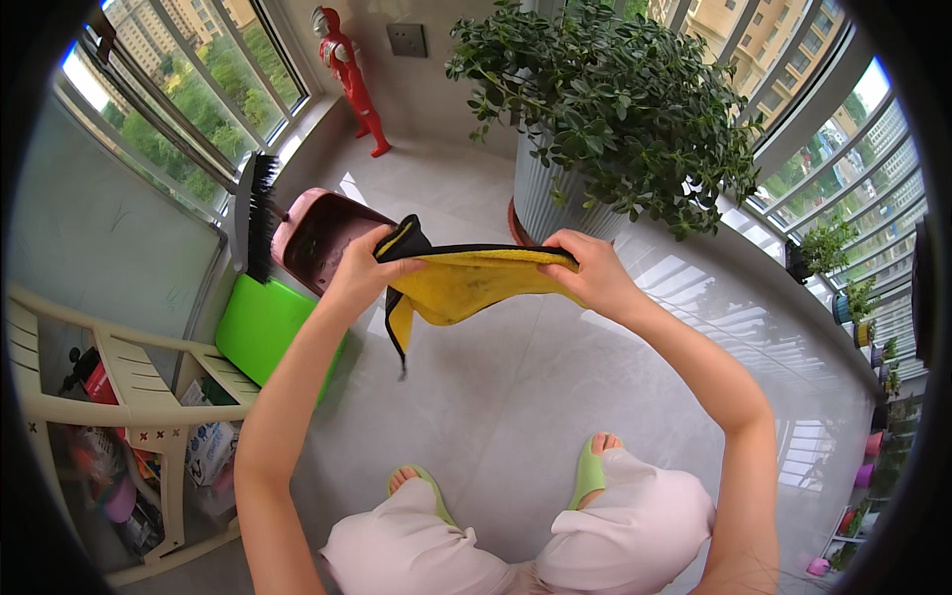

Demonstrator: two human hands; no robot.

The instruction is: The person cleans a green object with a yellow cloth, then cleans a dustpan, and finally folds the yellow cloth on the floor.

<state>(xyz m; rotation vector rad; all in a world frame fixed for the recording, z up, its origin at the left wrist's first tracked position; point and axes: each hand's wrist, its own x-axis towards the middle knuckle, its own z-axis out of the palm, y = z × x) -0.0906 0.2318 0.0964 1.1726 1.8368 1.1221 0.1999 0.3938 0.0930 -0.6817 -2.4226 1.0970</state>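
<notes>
A yellow cloth with black edging (476, 282) is stretched between my two hands above the tiled floor, its yellow face marked with dark smudges. My left hand (368, 268) pinches its left end, where a dark corner folds up over the fingers and another corner dangles below. The upper right end is gripped by my right hand (591, 271), thumb against the yellow side. Past my left hand lie a pink dustpan (309, 204) and a broom head with black bristles (260, 216). A ribbed planter (554, 186) stands beyond my right hand.
A leafy plant (610, 104) spreads from the planter. A red and silver toy figure (353, 82) stands by the wall. To the left are a green plastic container (264, 327) and a cream shelf unit (141, 416) holding bagged items. Small potted plants (825, 249) line the right window ledge.
</notes>
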